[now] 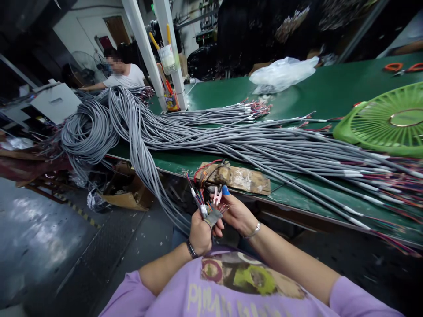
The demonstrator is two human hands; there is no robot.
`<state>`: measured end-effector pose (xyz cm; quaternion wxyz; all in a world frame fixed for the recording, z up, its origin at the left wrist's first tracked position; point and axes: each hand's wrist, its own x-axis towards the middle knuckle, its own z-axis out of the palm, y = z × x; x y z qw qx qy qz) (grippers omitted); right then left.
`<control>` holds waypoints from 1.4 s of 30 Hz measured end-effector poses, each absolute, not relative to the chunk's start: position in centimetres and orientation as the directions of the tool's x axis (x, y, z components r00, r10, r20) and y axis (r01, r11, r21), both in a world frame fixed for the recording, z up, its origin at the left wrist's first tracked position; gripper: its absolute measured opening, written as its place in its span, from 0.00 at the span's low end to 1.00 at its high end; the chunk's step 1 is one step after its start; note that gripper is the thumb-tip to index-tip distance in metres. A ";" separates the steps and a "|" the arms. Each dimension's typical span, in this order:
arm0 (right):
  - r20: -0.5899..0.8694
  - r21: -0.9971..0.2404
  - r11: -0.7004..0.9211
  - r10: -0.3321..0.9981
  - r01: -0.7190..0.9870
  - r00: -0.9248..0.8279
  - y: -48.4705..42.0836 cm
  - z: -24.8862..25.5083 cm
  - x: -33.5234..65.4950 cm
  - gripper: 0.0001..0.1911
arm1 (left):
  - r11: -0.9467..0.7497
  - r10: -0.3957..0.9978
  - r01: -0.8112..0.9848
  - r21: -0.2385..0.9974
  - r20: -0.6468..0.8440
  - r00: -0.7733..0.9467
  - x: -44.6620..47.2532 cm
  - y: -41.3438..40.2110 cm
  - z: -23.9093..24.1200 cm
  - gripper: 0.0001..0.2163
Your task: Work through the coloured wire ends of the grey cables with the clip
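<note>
A bunch of grey cables [204, 210] with loose coloured wire ends is gripped in my left hand [200, 233], fingers closed around it just above my lap. A dull grey wrapped piece [213, 217] shows at the front of that grip. My right hand [238, 215], its thumb tip covered in blue, pinches a small pale pink clip-like piece [217, 195] beside the wire ends; its exact kind is unclear. Right behind my hands, at the table edge, lies a worn wooden block [246, 178] with red and black leads.
Long grey cables [198, 136] spread across the green table [224, 90], coiled at the left. A green fan [390, 119] lies at the right, near orange-handled scissors [398, 69]. Behind are a plastic bag [284, 75], a white post [170, 57] and a seated person [127, 77].
</note>
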<state>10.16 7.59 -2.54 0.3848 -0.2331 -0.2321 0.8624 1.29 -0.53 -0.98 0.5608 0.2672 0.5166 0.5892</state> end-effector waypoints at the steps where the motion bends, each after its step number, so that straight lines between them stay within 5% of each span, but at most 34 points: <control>1: -0.256 -0.550 -0.603 0.780 -0.578 -0.571 7.6 -2.6 10.1 0.15 | 0.167 0.937 -0.382 0.909 -0.267 -0.225 1.3 -0.6 -1.1 0.13; 10: -0.286 -0.480 -0.654 0.747 -0.585 -0.601 7.1 -2.4 10.2 0.21 | 0.172 0.940 -0.390 0.905 -0.270 -0.210 0.9 -1.1 -1.0 0.16; 16: -0.249 -0.667 -0.672 0.610 -0.323 -0.753 6.3 -1.8 12.3 0.21 | 0.192 0.936 -0.362 0.912 -0.281 -0.211 0.1 -2.2 -2.0 0.17; 21: -0.194 -0.881 -0.454 0.599 -0.130 -0.777 5.0 -0.5 13.3 0.15 | 0.238 0.956 -0.212 0.948 -0.267 -0.120 -0.5 -2.7 -2.5 0.15; 29: -0.068 -0.995 -0.097 0.760 -0.010 -0.647 4.6 -0.3 13.8 0.13 | 0.354 0.933 -0.076 0.932 -0.347 0.091 -0.8 -2.2 -1.8 0.15; 35: -0.187 -0.939 -0.319 0.790 -0.131 -0.583 3.8 -1.5 14.8 0.16 | 0.270 0.946 -0.228 0.936 -0.301 -0.117 -0.4 -2.1 -2.1 0.16; 42: -0.134 -0.878 -0.392 0.752 -0.275 -0.645 2.4 -0.5 13.2 0.16 | 0.264 0.950 -0.234 0.936 -0.295 -0.107 -0.2 -1.9 -2.7 0.19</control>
